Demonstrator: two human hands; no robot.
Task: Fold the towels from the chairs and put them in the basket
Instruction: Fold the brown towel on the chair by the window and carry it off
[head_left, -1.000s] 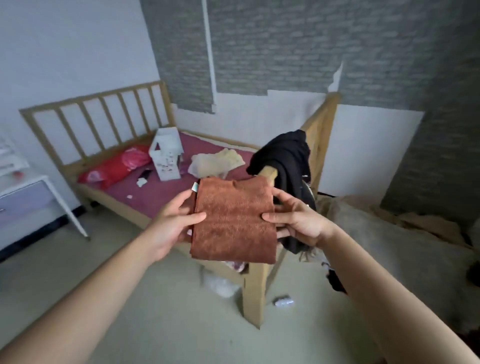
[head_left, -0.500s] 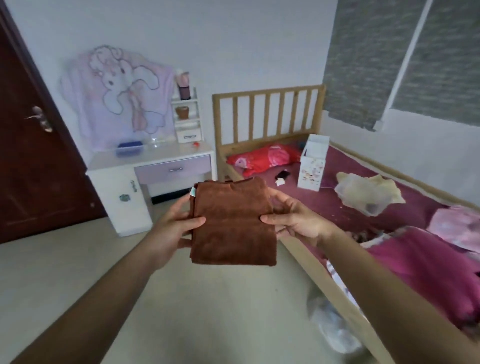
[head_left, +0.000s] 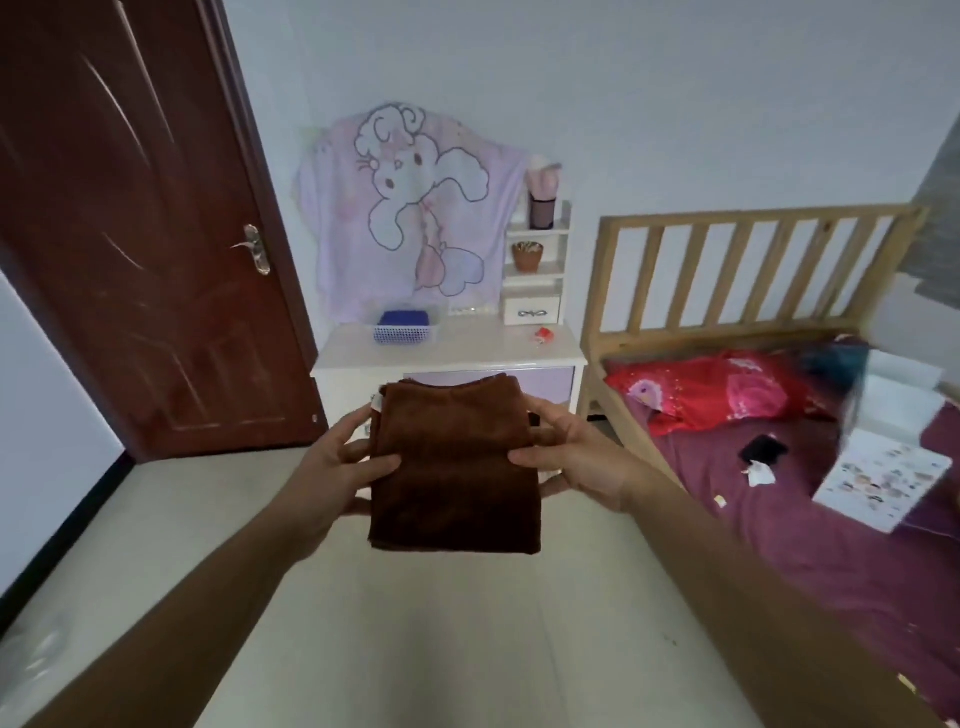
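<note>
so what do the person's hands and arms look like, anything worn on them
Both are bare. The left hand and right hand have no gloves, and no rings show. The left forearm and right forearm are uncovered to the frame's edge, with no sleeve, watch or bracelet in view.

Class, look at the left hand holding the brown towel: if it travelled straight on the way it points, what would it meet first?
The brown towel, which the left hand already grips. Past it, it would probably meet the right hand on the opposite edge, though depth is unclear.
</note>
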